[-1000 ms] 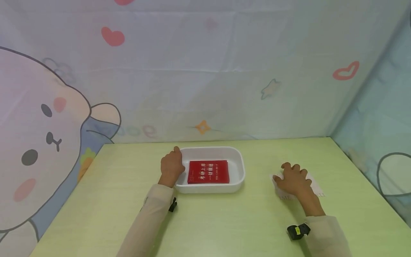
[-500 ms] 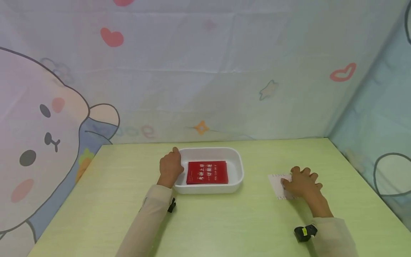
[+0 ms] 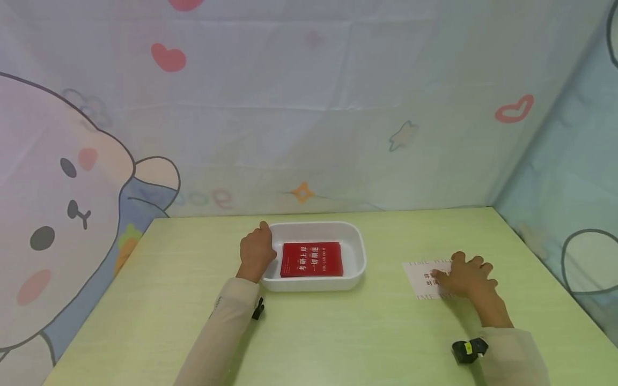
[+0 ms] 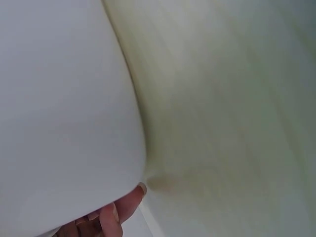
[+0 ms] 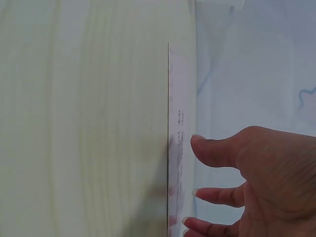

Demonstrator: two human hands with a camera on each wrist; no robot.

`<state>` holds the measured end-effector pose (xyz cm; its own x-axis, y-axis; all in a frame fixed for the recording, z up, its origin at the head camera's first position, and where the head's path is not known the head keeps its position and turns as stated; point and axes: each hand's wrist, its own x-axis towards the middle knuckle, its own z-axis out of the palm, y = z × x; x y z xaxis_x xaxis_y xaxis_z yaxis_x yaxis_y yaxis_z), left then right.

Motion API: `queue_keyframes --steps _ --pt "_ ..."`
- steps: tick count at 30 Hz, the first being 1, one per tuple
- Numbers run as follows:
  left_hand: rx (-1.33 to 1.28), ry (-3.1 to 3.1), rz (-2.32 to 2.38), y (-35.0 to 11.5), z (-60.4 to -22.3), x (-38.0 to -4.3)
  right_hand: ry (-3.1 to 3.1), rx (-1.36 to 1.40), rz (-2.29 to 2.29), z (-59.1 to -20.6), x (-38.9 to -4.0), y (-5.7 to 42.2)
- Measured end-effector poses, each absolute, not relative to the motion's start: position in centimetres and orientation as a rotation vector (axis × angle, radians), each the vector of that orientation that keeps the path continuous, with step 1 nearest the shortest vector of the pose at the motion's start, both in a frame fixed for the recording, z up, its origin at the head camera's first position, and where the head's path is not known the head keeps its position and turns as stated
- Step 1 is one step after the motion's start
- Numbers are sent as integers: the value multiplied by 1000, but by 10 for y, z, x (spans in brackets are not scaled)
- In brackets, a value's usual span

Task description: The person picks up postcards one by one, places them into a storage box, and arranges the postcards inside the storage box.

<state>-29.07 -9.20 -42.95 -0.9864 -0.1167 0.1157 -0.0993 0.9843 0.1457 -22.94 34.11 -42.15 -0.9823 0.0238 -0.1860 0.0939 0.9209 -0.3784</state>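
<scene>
At the left end of a white tray [image 3: 314, 284], my left hand [image 3: 257, 251] grips the rim. In the left wrist view, its fingertips [image 4: 111, 220] show at the edge of the tray's smooth white wall [image 4: 64, 108]. Inside the tray lies a stack of red cards [image 3: 311, 259] with white print. To the right, a white printed card [image 3: 419, 280] lies on the table, its right part hidden by my right hand [image 3: 467, 276]. That hand hovers close over the card with fingers spread and loosely bent. The right wrist view shows the card [image 5: 176, 94] nearly edge-on beside thumb and fingertips.
The light green table [image 3: 357, 338] ends at the back against a hanging cloth [image 3: 289, 134] printed with hearts and a cartoon animal. Another cloth wall [image 3: 579, 187] runs along the right side. Both wrists carry small black devices.
My right hand has moved to the right across the white card, uncovering more of its left part and print. My left hand and the tray have stayed in place.
</scene>
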Motion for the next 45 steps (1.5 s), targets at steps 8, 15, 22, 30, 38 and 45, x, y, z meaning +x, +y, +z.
queue_keyframes --steps 8,15,22,30,38,45 --pt "149 -3007 -213 -92 -429 -291 2902 135 -578 -425 -229 353" --pt "168 -3022 -222 -92 -428 -289 2887 167 -575 -422 -226 352" --pt "170 -3021 -235 -92 -430 -291 2884 177 -560 -422 -228 351" --pt "122 -2994 -233 -92 -436 -293 2860 202 -559 -428 -228 354" --pt "153 -3020 -225 -90 -438 -295 2874 221 -559 -431 -232 353" --pt "151 -3024 -221 -91 -438 -297 2886 234 -569 -431 -234 349"
